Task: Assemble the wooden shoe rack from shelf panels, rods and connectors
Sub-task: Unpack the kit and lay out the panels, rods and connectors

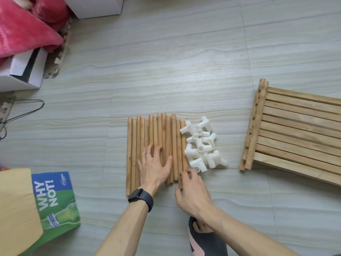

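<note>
Floor (184,52): pale grey tile with a wavy grain; all parts lie directly on it.

Rods (158,145): a row of round wooden rods side by side, lengthwise away from the person, middle of the view. Ends uneven; some ride on top of others.

Connectors (203,145): a heap of white plastic tube joints, touching the right edge of the rod row.

Shelf panels (295,133): slatted wooden panels stacked at the right, well apart from the connectors, running out of view at the right edge.

Left hand (154,169): palm down, flat on the near part of the rods, fingers spread wide and pointing away from the person. It grips nothing. A ring (148,153) sits on one finger; a dark watch (141,198) is on the wrist. The forearm comes in from the bottom edge, angled up and to the right.

Right hand (193,193): knuckles up, fingers curled, thumb and fingertips pinched on the near end of the rightmost rod (180,156), just beside the connectors. The forearm enters from the lower right.

Slipper (204,239): dark, on a foot, partly under the right forearm at the bottom edge.

Cardboard box (55,200): green and blue print, lower left.

White boxes (24,71) and a red blanket (24,30): upper left corner.
</note>
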`<act>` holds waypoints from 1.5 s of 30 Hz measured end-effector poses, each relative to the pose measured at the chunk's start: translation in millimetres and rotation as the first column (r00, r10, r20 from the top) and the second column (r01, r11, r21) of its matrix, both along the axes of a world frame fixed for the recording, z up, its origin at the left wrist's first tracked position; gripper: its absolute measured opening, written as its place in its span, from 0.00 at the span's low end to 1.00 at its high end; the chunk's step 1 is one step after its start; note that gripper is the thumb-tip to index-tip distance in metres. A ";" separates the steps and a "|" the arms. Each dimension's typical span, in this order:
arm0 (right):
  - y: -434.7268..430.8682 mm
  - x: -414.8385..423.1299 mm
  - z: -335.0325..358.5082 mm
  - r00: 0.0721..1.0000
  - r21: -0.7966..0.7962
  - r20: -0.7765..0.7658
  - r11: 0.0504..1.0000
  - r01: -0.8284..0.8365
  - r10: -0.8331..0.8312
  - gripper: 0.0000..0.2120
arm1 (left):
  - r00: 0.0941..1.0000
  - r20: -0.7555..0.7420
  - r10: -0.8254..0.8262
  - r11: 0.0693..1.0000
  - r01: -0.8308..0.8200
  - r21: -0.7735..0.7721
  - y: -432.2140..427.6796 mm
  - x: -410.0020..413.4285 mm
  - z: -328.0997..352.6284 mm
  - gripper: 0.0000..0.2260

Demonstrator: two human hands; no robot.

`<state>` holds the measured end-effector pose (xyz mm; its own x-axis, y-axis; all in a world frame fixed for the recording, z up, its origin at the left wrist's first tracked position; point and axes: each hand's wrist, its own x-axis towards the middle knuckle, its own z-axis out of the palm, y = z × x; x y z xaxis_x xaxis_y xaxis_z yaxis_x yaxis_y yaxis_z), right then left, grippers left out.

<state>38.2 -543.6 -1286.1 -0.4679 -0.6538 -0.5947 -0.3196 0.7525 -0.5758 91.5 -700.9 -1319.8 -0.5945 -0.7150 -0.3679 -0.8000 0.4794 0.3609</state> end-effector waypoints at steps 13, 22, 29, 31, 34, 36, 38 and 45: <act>-5.6 -9.2 -5.6 0.991 -0.033 0.090 0.995 -0.092 0.095 0.23 | 1.000 -0.004 0.030 0.998 -0.030 -0.051 -15.7 9.4 7.5 0.25; 32.3 -81.7 45.1 0.956 -0.061 -0.005 0.954 -0.293 0.293 0.19 | 0.999 0.013 0.029 0.999 -0.029 -0.031 3.7 -31.9 28.1 0.26; 135.4 -199.5 93.4 0.917 0.201 -0.233 0.938 -0.281 0.325 0.19 | 0.946 -0.179 -0.270 0.961 0.275 0.004 83.6 -132.9 70.0 0.26; 172.9 -219.9 96.5 0.942 0.220 -0.247 0.960 -0.174 0.227 0.20 | 0.915 -0.195 -0.355 0.929 0.368 0.039 111.2 -156.7 76.5 0.26; 235.4 -235.5 87.2 0.949 0.157 -0.298 0.976 0.150 -0.098 0.22 | 0.900 -0.185 -0.396 0.888 0.426 0.173 146.7 -182.4 76.6 0.28; 276.2 -235.2 74.1 0.851 0.087 -0.343 0.888 0.452 -0.399 0.26 | 0.924 -0.142 -0.356 0.874 0.383 0.298 161.5 -195.9 70.5 0.31; 310.8 -229.0 56.2 0.679 0.042 -0.352 0.714 0.699 -0.644 0.31 | 0.951 -0.049 -0.306 0.866 0.299 0.401 167.2 -207.0 59.7 0.33; 363.2 -223.0 -6.8 0.542 0.186 -0.084 0.522 0.833 -0.836 0.30 | 0.964 0.071 -0.256 0.893 0.207 0.400 173.8 -221.8 37.8 0.19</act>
